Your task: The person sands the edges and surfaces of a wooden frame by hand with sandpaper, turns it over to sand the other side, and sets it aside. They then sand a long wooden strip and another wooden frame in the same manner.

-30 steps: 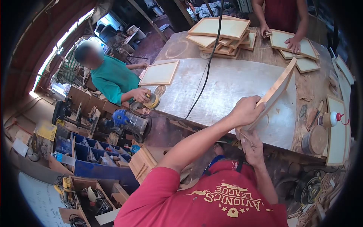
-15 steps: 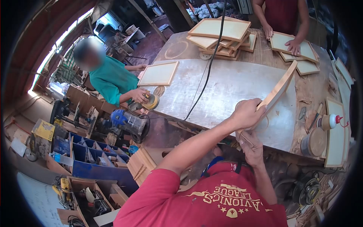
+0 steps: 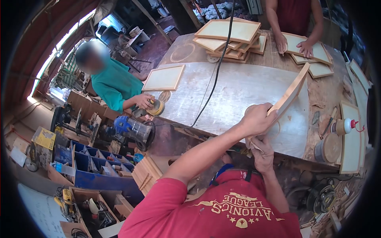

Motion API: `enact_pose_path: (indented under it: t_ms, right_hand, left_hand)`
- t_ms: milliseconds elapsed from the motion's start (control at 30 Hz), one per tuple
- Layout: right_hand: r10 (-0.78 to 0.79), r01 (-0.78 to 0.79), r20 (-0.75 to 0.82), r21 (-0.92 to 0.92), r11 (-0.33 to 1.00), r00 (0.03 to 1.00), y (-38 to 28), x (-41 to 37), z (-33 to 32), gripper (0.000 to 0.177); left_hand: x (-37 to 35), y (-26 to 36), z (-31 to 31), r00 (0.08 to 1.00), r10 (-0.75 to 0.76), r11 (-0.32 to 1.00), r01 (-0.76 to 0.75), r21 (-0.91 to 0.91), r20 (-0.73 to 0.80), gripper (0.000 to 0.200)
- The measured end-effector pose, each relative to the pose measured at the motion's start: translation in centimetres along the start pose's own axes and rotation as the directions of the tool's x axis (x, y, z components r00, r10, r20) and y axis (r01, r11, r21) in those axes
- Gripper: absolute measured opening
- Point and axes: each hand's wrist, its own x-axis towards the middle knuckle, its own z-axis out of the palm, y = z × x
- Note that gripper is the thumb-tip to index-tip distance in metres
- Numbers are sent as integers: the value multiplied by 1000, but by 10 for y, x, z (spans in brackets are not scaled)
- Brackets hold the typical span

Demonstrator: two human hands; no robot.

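My left hand (image 3: 258, 119) grips a wooden frame (image 3: 291, 89), tilted up and seen nearly edge-on above the near side of the metal-topped table. Its fingers are wrapped round the lower end of the frame. Just below is my right hand (image 3: 262, 152), closed on a small folded piece of sandpaper (image 3: 254, 143) against the frame's lower end. The fingertips of that hand are partly hidden.
A silvery sheet (image 3: 238, 87) covers much of the table. Framed panels (image 3: 228, 31) are stacked at the back. A person in green holds a sander (image 3: 157, 107) beside a panel (image 3: 163, 77). Another person's hands rest on a panel (image 3: 305, 47). A glue bottle (image 3: 344, 126) and tub (image 3: 327, 148) stand right.
My right hand has shifted slightly along the frame's lower end, and its fingers have turned. The far person's hand has slid along the panel's edge. My left hand keeps its grip.
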Motion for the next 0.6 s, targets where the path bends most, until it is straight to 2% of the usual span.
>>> enact_pose_path:
  t_ms: [100,200,367,467,567,600]
  right_hand:
    - [-12,8,-36,-98,995,999,0,-2,0,22]
    - [-79,77,-47,-54,996,996,-21,3,2,24]
    - [79,-79,-31,16,997,996,25,-17,-1,29]
    - [98,-97,-15,5,995,995,-13,-13,-1,32]
    - [157,-154,-24,101,983,987,-20,-12,1,35]
    - [140,-139,-22,38,990,990,-7,-13,-2,35]
  left_hand:
    - [1,-3,1,1000,20,1000,-21,-3,-23,49]
    - [-4,9,0,1000,-16,999,16,40,14,50]
    - [-1,-1,1,1000,1,1000,-1,-12,-12,50]
    - [-1,5,1,1000,8,1000,-8,22,-4,50]
    - [-7,5,6,1000,-18,999,18,41,4,50]
    - [-4,7,5,1000,-14,999,14,49,-1,50]
